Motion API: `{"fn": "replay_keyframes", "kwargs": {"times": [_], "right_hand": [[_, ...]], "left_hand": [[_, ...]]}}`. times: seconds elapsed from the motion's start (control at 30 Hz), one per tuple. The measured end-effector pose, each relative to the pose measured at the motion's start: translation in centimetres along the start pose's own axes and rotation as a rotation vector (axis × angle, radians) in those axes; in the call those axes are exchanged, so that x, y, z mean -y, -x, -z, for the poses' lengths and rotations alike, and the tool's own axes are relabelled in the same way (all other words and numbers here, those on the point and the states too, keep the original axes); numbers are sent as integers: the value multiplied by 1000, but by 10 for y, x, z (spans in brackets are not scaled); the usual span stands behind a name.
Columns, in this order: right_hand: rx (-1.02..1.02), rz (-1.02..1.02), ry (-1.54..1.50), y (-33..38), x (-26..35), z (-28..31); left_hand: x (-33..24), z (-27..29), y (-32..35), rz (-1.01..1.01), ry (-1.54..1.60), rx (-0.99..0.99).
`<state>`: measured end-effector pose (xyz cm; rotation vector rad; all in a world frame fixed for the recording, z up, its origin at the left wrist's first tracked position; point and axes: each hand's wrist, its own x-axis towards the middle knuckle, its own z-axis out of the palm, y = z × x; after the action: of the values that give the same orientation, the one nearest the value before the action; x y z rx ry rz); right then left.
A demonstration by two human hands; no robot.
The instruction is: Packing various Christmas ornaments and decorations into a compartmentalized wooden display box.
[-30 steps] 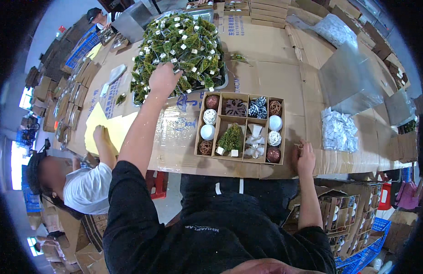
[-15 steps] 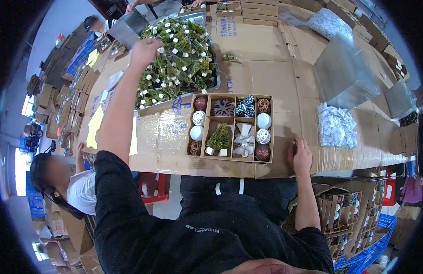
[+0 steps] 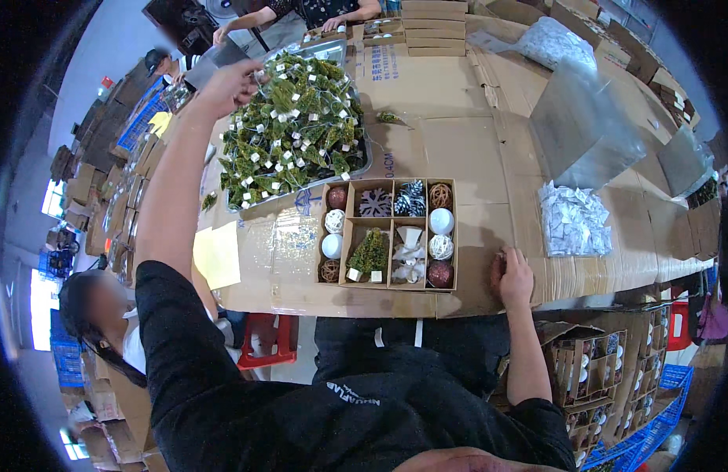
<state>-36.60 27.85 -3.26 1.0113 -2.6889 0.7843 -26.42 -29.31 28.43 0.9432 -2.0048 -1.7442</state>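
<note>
1. Two bare hands are in view, the left hand (image 3: 237,85) well beyond the divided box (image 3: 387,288) and off to its left, the right hand (image 3: 516,277) just beside the box on its right, apart from it.
2. The left hand is at the edge of the heap of little green trees (image 3: 295,130), its fingers part bent and a little spread; I cannot tell whether they grip a tree.
3. The right hand rests on the cardboard tabletop (image 3: 478,236) with its fingers close together. A dark reddish patch shows along its inner side, but I cannot tell whether that is something held.
4. Four balls line the box's left side, from far to near: dark red, white openwork, plain white and brown wicker. Four more line its right side: brown wicker, plain white, white openwork and dark red.
5. Between those columns, the box's far half has a brown snowflake (image 3: 376,203) on the left and frosted pinecones (image 3: 409,198) on the right. Its near half has green tree pieces with two white blocks (image 3: 369,253) on the left and white ornaments (image 3: 409,256) on the right.
6. The trees fill a shallow tray (image 3: 329,50) beyond the box and to its left.
7. One loose green sprig (image 3: 390,118) lies beyond the box.
8. Some yellow paper (image 3: 218,256) lies left of the box, near a co-worker (image 3: 104,315).
9. A bag of white packets (image 3: 576,222) lies well to the box's right.
</note>
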Motion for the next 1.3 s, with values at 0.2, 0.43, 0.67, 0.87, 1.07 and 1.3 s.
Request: {"fn": "replay_keyframes", "kwargs": {"times": [0.2, 0.43, 0.67, 0.87, 1.07, 1.3], "right_hand": [[12, -16, -30, -3, 10, 10], [-36, -253, -466, -19, 17, 23], [1, 6, -1076, -118, 173, 152], [100, 348, -691, -155, 250, 179], [333, 310, -869, -155, 245, 176], [504, 326, -925, -167, 263, 197]], "left_hand": [[5, -24, 21, 44, 179, 175], [-9, -75, 91, -137, 81, 103], [-16, -112, 154, -316, -123, 425], [-10, -143, 189, -596, -403, 381], [15, -150, 212, -651, -138, 356], [41, -168, 216, -467, -115, 648]]}}
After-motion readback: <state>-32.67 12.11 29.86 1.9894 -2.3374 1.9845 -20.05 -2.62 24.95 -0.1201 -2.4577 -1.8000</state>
